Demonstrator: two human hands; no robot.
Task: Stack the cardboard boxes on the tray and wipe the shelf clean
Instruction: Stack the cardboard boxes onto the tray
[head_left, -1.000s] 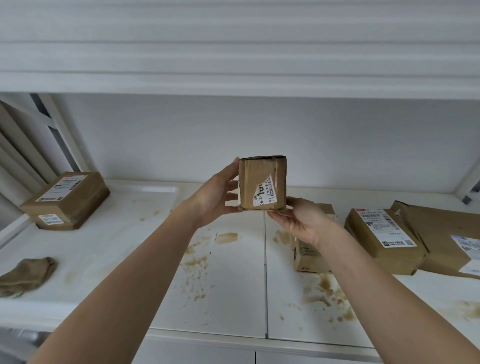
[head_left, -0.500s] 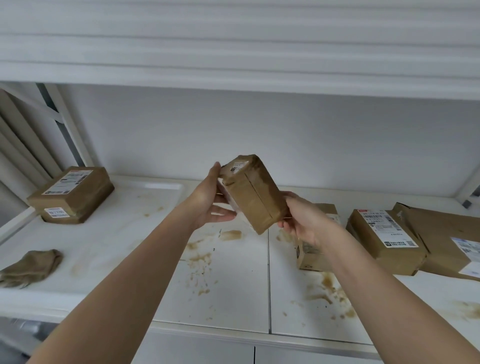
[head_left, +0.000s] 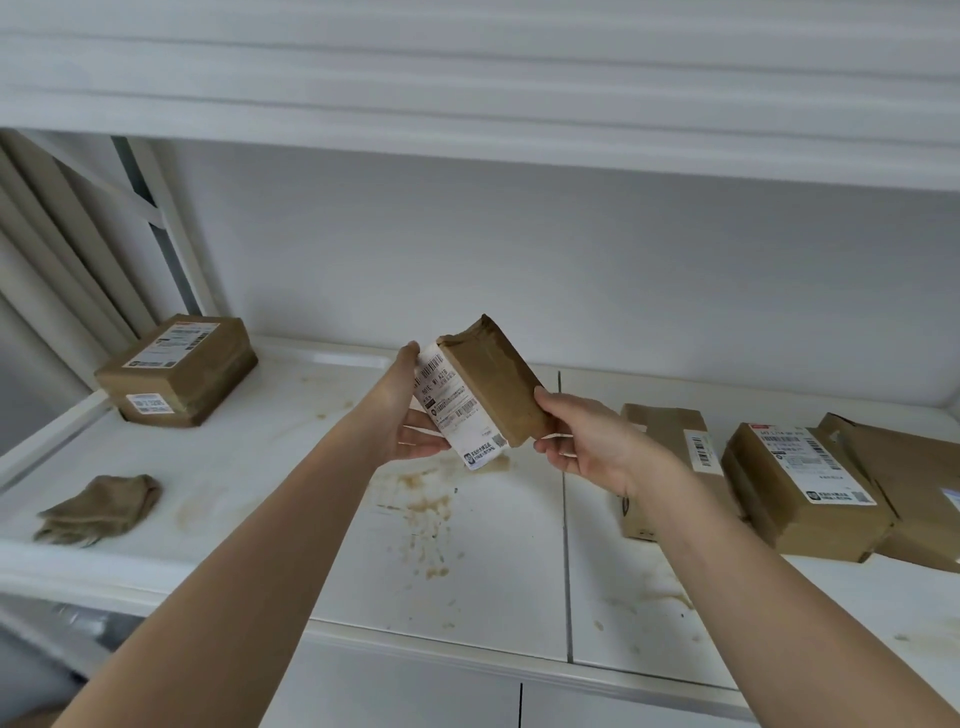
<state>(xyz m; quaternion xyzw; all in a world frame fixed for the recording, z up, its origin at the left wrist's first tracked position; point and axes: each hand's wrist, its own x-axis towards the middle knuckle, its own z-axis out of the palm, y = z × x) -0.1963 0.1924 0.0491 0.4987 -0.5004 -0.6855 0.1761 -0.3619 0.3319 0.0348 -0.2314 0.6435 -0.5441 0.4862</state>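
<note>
You had turned the small cardboard box (head_left: 485, 389) so its white label faced you, tilted mid-frame above the stained white shelf (head_left: 467, 545). Your left hand (head_left: 405, 415) gripped its label side, right hand (head_left: 582, 436) pinched its lower corner. Taped rectangular box (head_left: 176, 369) sat on the tray (head_left: 249, 441), upper left.

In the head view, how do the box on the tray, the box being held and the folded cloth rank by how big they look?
1. Box on the tray, largest.
2. Held box, gripped by the left hand and right hand; it is nearer the camera, so this ranking is unsure.
3. Cloth, smallest.
</note>
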